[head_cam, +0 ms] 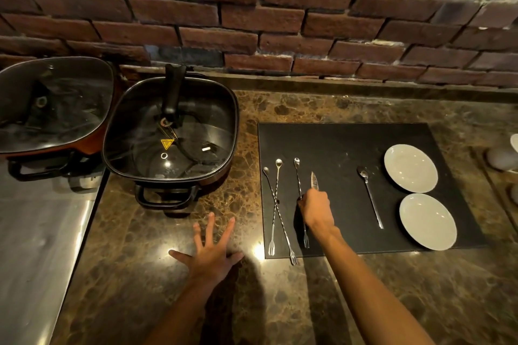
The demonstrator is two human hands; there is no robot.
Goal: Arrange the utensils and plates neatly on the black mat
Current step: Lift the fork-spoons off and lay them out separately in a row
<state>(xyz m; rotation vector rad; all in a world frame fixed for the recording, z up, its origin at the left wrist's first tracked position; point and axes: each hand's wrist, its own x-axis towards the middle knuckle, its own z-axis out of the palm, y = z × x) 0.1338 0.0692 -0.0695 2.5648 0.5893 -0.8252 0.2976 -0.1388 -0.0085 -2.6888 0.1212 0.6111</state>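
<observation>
A black mat [344,143] lies on the brown marble counter. Two white plates rest on its right side, one farther [410,168] and one nearer [428,221]. A plain spoon [370,196] lies left of them. At the mat's left, two long twisted spoon-forks [276,207] lie crossed; one fork tip pokes over the mat's front edge. A third twisted spoon-fork [298,176] lies beside them. My right hand [316,209] is closed on a knife [314,180], blade pointing away, its fingers also touching the third spoon-fork. My left hand [211,246] rests flat on the counter, fingers spread.
A square electric pot with a glass lid [171,131] stands left of the mat. A second glass-lidded pan [53,103] sits at far left above a steel surface [36,246]. A brick wall runs behind. White objects [501,158] sit at the right edge.
</observation>
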